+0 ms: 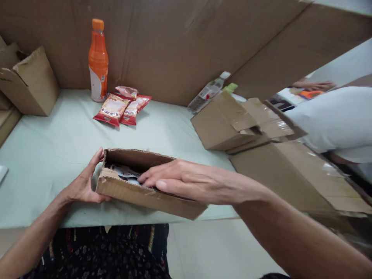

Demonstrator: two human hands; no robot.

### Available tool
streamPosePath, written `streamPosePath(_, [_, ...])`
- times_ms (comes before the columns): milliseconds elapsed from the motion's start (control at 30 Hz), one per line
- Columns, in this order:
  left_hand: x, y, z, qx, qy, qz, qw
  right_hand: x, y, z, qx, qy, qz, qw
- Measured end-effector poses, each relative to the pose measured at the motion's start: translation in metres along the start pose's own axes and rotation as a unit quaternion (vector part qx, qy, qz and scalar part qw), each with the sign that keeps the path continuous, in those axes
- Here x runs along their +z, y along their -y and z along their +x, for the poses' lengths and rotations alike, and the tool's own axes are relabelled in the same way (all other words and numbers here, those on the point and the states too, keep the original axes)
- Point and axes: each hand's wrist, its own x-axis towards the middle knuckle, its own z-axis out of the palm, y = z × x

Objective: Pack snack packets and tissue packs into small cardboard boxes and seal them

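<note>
A pale cloth-covered surface (171, 133) spreads across the middle of the frame. Lower centre, I see the open cardboard box (142, 195), its long axis slanting from left down to right. The left hand (87, 182) clasps its left end; the right hand (183, 178), nearer the contents, dips inside (whether that grip pinches anything, I can't tell from here). White printed packaging (124, 171) lies just left of its fingertips.

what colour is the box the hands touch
The box is brown, best seen in the head view.
</note>
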Motion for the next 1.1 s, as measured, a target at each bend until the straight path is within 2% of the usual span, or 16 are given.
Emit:
streamPosePath(133, [0.0, -0.002, -0.003, -0.003, 0.001, 0.004, 1.0, -0.01, 0.003, 0.001, -0.014, 0.03, 0.08, 0.996])
streamPosePath(233, [0.0, -0.003, -0.003, -0.01, 0.008, -0.005, 1.0, -0.011, 0.006, -0.003, -0.052, 0.109, 0.163, 0.979])
streamPosePath(300, [-0.001, -0.005, -0.002, -0.016, 0.009, -0.008, 1.0, -0.006, 0.01, -0.005, -0.083, 0.139, 0.169, 0.972])
streamPosePath(367, [0.0, -0.006, -0.001, -0.018, 0.01, -0.011, 1.0, 0.006, 0.013, -0.005, -0.09, 0.095, 0.124, 0.984])
streamPosePath(433, [0.0, -0.008, 0.001, -0.02, 0.01, -0.018, 1.0, 0.022, 0.01, -0.002, -0.047, -0.007, 0.026, 0.999])
streamPosePath(500, [0.0, -0.01, 0.002, -0.035, 0.007, -0.021, 0.999, 0.038, 0.002, 0.003, 0.017, -0.094, -0.105, 0.99])
streamPosePath(533, [0.0, -0.011, 0.002, -0.043, 0.005, -0.022, 0.999, 0.045, -0.003, 0.005, 0.045, -0.116, -0.162, 0.979])
streamPosePath(600, [0.0, -0.011, 0.002, -0.052, 0.004, -0.027, 0.998, 0.052, -0.011, 0.009, 0.083, -0.11, -0.224, 0.965])
streamPosePath(700, [-0.001, -0.01, 0.001, -0.039, 0.013, -0.04, 0.998, 0.049, -0.013, 0.011, 0.104, -0.037, -0.205, 0.972])
streamPosePath(800, [0.0, -0.007, 0.001, -0.035, 0.024, -0.047, 0.998, 0.048, -0.011, 0.017, 0.121, -0.012, -0.206, 0.971])
streamPosePath(933, [0.002, -0.004, 0.0, -0.038, 0.015, -0.032, 0.999, 0.058, -0.014, 0.032, 0.135, -0.024, -0.28, 0.95])
streamPosePath(1000, [0.002, -0.002, 0.0, -0.027, 0.02, -0.026, 0.999, 0.058, -0.015, 0.03, 0.123, -0.029, -0.28, 0.952])
streamPosePath(1100, [0.002, 0.001, -0.002, -0.008, 0.028, -0.021, 0.999, 0.043, -0.009, 0.007, 0.072, -0.114, -0.246, 0.96])
